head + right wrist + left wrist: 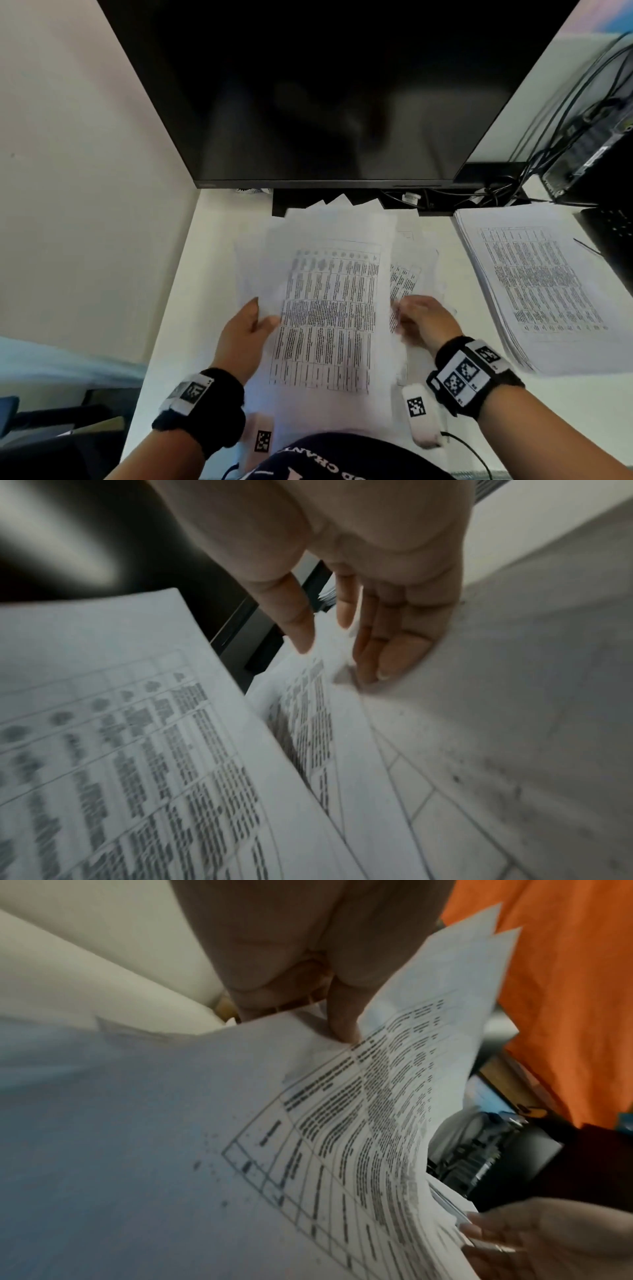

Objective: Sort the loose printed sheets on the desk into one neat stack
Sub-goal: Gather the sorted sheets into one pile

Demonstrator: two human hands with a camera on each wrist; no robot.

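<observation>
— Where is everything sitting on that white laminate desk (178,308)?

— The loose white printed sheets (329,308) are lying fanned in the middle, in front of the big black flat monitor (325,96). The left hand (243,332) is gripping their left edge, the right hand (424,322) is resting at their right edge.

— And the other pile?

— The thick squared stack of white printed paper (541,284) is lying well to the right, with the black computer box (592,154) and its tangled black cables (496,192) sitting behind it.
</observation>
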